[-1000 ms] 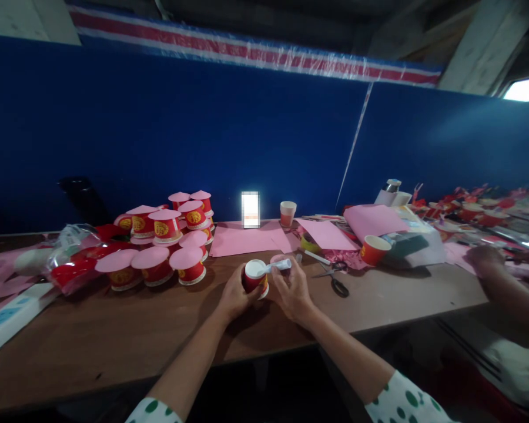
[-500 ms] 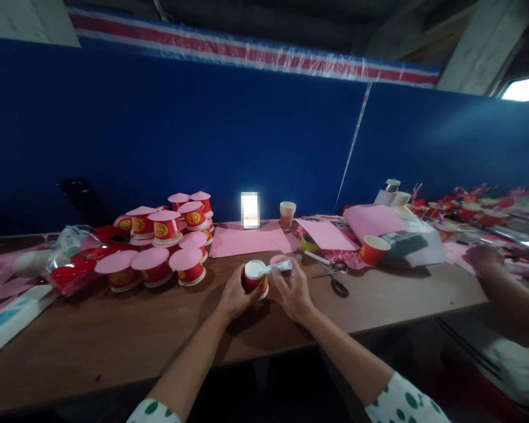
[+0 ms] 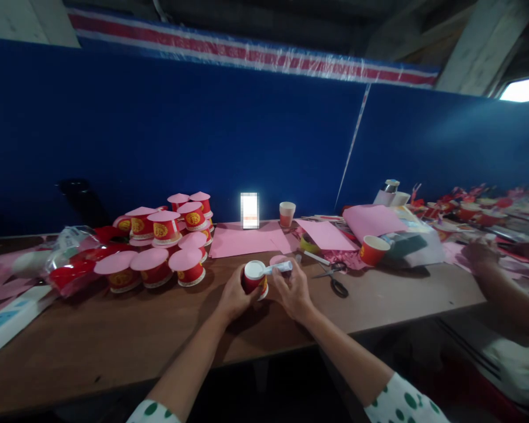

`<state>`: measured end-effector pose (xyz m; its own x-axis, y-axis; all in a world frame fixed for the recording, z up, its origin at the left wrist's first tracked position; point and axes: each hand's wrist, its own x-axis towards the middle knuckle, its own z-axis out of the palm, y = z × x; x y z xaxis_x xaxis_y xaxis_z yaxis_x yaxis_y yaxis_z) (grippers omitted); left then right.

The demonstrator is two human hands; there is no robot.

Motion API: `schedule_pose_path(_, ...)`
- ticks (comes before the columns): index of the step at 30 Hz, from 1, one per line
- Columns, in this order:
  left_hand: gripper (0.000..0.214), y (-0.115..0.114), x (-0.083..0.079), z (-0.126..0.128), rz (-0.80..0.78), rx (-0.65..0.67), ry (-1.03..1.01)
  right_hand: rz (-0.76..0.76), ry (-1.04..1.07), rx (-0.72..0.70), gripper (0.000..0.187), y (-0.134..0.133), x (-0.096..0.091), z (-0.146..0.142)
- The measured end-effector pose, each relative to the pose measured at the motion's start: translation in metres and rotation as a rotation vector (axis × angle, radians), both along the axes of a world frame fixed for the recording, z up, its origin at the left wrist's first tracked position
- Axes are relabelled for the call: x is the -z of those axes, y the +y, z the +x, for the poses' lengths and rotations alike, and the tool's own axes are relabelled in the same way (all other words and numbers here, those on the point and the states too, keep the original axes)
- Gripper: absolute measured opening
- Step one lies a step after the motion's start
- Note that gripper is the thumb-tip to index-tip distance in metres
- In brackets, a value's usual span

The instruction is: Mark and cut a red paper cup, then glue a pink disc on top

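My left hand (image 3: 235, 298) is wrapped round a red paper cup (image 3: 249, 283), which is upside down with its white base facing up. Pinched in my right hand (image 3: 294, 294) is a slim whitish tube (image 3: 282, 267), perhaps glue, lying nearly level. Its tip meets the right side of the white base. Just behind the tube lies a pink paper disc (image 3: 277, 259). To the right of my right hand are black-handled scissors (image 3: 338, 286) and a white stick-like item (image 3: 316, 257).
Several red cups topped with pink discs (image 3: 187, 259) stand at left, beside a plastic bag (image 3: 73, 264) and a power strip (image 3: 15, 317). Pink sheets (image 3: 247, 241) lie behind my hands. A red cup (image 3: 374, 251) stands at right, and another person's hand (image 3: 482, 254) is farther right.
The tube's tip has shifted slightly right along the cup's base. My hands otherwise keep their places. At far right the other person's hand has moved a little.
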<state>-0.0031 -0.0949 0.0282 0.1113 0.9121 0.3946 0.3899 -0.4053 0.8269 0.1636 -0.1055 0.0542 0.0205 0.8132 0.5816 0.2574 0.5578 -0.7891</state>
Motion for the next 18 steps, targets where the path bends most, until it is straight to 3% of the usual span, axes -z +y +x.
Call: schedule_pose_path(18, 0.051, -0.0014, -0.0034, 0.0003, -0.001, -0.004, 0.025, 0.019, -0.017, 0.092, 0.011, -0.0067, 0.0034, -0.0006)
